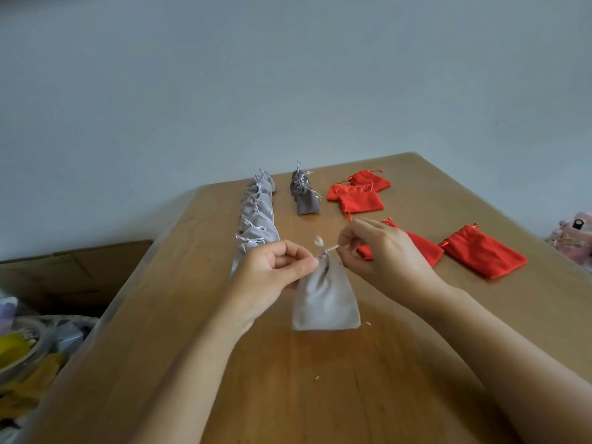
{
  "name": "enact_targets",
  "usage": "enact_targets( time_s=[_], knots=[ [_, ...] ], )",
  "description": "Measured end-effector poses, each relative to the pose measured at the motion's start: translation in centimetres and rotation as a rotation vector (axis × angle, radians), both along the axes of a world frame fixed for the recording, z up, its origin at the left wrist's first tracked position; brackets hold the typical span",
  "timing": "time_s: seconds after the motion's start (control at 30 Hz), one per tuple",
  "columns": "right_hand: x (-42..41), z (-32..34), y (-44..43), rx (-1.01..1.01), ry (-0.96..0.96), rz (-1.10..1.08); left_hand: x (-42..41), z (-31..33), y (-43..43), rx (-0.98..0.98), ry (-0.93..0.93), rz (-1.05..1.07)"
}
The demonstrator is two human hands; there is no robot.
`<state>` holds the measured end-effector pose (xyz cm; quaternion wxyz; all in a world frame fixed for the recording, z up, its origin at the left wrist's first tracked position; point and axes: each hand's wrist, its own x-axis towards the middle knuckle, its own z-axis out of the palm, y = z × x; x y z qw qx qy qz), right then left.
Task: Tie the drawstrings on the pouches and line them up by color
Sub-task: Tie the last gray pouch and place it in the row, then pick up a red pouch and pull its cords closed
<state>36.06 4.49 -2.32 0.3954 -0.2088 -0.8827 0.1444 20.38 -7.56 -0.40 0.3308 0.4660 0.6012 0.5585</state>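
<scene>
A light grey pouch (pixel 325 298) hangs just above the wooden table (pixel 288 379), its neck gathered. My left hand (pixel 275 270) pinches the drawstring at the neck on the left side. My right hand (pixel 381 248) pinches the other end of the drawstring (pixel 331 249) and holds it taut to the right. Behind my left hand runs a row of tied light grey pouches (pixel 258 216). A shorter row of dark grey pouches (pixel 304 193) stands to its right. Loose red pouches (pixel 355 193) lie at the back right, with more red pouches (pixel 483 251) lying flat near my right hand.
The table's left edge drops to a cardboard box (pixel 73 270) and a bin of yellow and mixed clutter (pixel 22 350). A pink object (pixel 573 235) sits past the right edge. A plain wall stands behind the table.
</scene>
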Motion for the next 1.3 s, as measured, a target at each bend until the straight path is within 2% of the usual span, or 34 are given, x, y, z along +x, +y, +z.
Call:
enact_targets(
  time_s=[0.13,0.23,0.33,0.57,0.83,1.0,1.07,1.17,1.23,1.3],
  knots=[
    [0.0,-1.2,1.3,-0.121,-0.224,-0.125,-4.4,1.2,-1.5,-0.062,-0.063,0.095],
    [-0.3,-2.0,1.8,-0.182,-0.356,-0.167,-7.9,1.3,-2.8,-0.155,-0.017,0.186],
    [-0.3,-2.5,1.8,-0.195,-0.373,-0.164,-9.6,0.7,-3.2,-0.227,-0.019,0.221],
    [-0.3,-2.8,1.9,-0.177,-0.428,-0.146,-9.7,-0.9,-1.8,-0.194,-0.031,0.281],
    [-0.3,-2.8,1.7,-0.182,-0.428,-0.139,-9.1,-2.7,-0.5,-0.218,0.143,0.474],
    [0.1,-2.4,2.0,-0.201,-0.367,-0.12,-9.3,-3.2,-0.2,-0.214,0.22,0.603],
    [0.4,-2.0,2.4,-0.195,-0.255,-0.16,-9.3,-3.5,-0.2,-0.247,0.279,0.622],
    [1.5,-1.5,3.8,-0.227,-0.027,-0.352,-9.0,-3.5,-0.1,-0.269,0.367,0.666],
    [2.7,-1.6,4.9,-0.309,0.007,-0.48,-8.5,-3.2,-0.2,-0.208,0.523,0.739],
    [3.7,-1.7,5.7,-0.449,0.004,-0.498,-7.8,-2.9,-0.1,-0.062,0.696,0.782]
  ],
)
